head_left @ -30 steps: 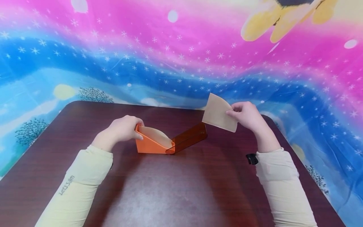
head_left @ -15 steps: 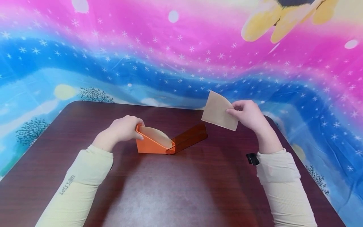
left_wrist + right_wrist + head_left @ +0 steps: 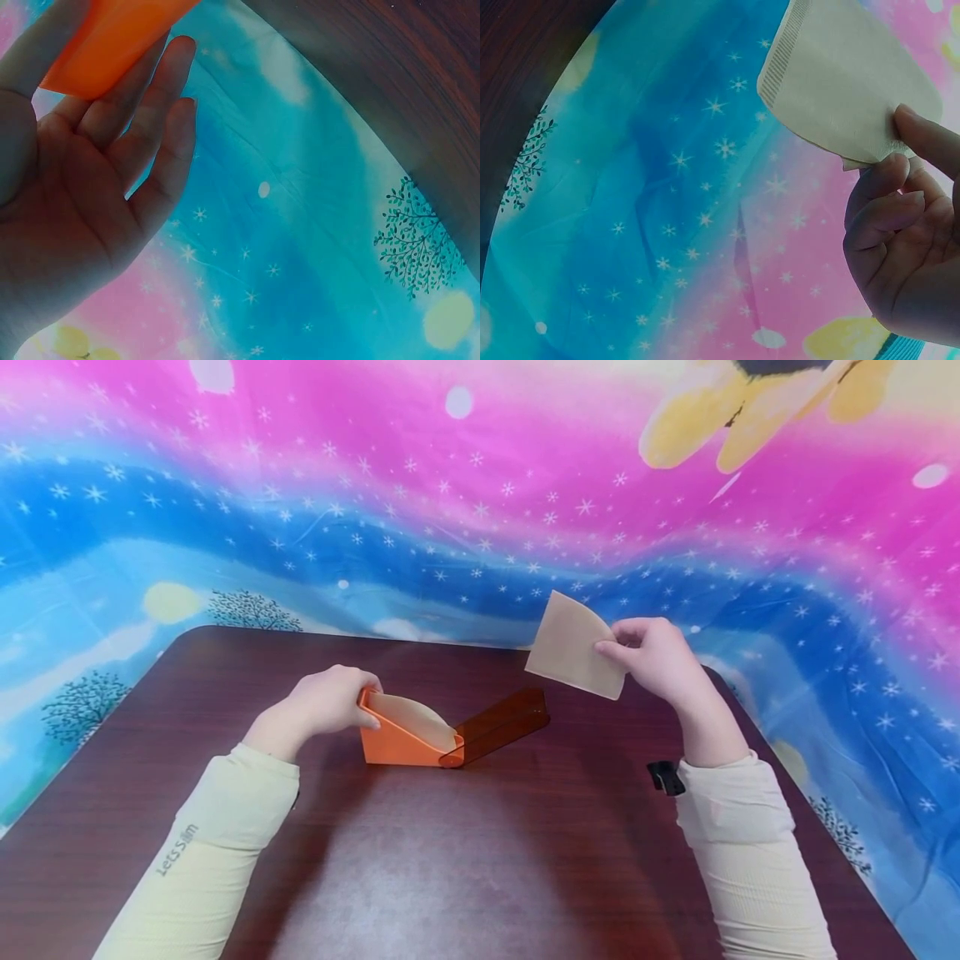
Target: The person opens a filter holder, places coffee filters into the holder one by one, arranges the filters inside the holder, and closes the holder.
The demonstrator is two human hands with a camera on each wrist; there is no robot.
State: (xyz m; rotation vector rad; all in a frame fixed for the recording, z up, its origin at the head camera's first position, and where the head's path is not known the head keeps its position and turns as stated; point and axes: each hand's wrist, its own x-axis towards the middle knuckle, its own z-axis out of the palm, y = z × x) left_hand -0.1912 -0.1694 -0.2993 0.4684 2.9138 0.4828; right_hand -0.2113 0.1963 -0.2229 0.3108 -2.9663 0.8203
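An orange holder stands on the table, its see-through brown lid swung out to the right and lying low. Inside the holder sit tan coffee filters; how many cannot be told. My left hand grips the holder's tall left end between thumb and fingers, and the left wrist view shows that orange end against the fingers. Up to the right, my right hand pinches one tan paper coffee filter by its edge, above the lid and apart from it. A crimped seam shows along the filter in the right wrist view.
The dark wooden table has a rounded far edge close behind the holder. A colourful printed cloth hangs behind and around it. A black strap piece juts from the right sleeve.
My right hand has risen slightly with the coffee filter, which has also shifted a little to the left. My left hand, the holder and its lid stay in place.
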